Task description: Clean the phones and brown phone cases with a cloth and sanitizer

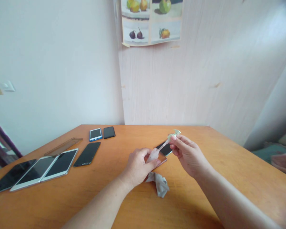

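Note:
My left hand (pixel 138 163) is closed around a small translucent bottle (pixel 153 154), tilted over the table. Between the fingertips of my right hand (pixel 189 152) is a pale pump top (pixel 173 135). Its thin tube (pixel 163 145) slants down to the bottle's mouth; whether the end is inside I cannot tell. Behind and below the hands lies a dark-screened phone (pixel 166 149), partly covered by them. A clear, pinkish flat case (pixel 162 160) shows under the bottle. Just in front of my left hand is a crumpled grey cloth (pixel 160 184).
On the left of the wooden table (pixel 193 203) lie several tablets (pixel 59 164), a brown transparent case (pixel 64 145) and a black phone (pixel 87 154). Farther back are a blue-edged phone (pixel 95 134) and another dark phone (pixel 109 132). Walls stand behind the table.

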The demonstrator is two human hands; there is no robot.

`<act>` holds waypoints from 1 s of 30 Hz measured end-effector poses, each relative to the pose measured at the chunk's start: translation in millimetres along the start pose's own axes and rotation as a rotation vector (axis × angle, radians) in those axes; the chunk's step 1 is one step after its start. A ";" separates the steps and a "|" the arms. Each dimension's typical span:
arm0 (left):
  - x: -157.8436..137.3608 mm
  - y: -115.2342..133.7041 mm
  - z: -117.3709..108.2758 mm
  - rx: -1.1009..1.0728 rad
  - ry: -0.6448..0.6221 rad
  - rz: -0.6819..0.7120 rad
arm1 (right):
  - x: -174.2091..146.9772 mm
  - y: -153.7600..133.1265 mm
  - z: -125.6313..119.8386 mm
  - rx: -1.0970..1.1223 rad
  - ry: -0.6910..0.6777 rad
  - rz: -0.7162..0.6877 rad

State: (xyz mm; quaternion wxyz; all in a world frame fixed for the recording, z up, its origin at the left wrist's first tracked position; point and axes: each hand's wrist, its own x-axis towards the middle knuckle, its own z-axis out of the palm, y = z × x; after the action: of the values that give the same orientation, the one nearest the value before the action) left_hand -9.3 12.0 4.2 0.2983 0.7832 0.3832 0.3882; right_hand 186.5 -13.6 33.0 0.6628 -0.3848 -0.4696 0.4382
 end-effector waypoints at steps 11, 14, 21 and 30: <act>1.7 -1.9 -7.0 0.125 0.050 0.037 | 6.9 -1.3 -7.0 0.140 0.065 -0.010; 2.0 -3.1 -6.8 0.137 0.064 0.034 | 7.7 -0.7 -9.1 0.168 0.071 -0.009; 2.7 -5.2 -6.6 0.103 0.061 0.031 | 8.1 -2.2 -9.8 0.223 0.071 0.013; 2.9 -3.0 -7.2 0.114 0.037 0.024 | 5.7 0.8 -6.1 0.212 0.045 0.030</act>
State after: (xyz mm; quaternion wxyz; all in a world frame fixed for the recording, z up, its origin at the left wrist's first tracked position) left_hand -15.3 17.3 6.8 0.2412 0.7962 0.4008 0.3838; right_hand 193.1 -8.6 32.4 0.7036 -0.3290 -0.3999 0.4866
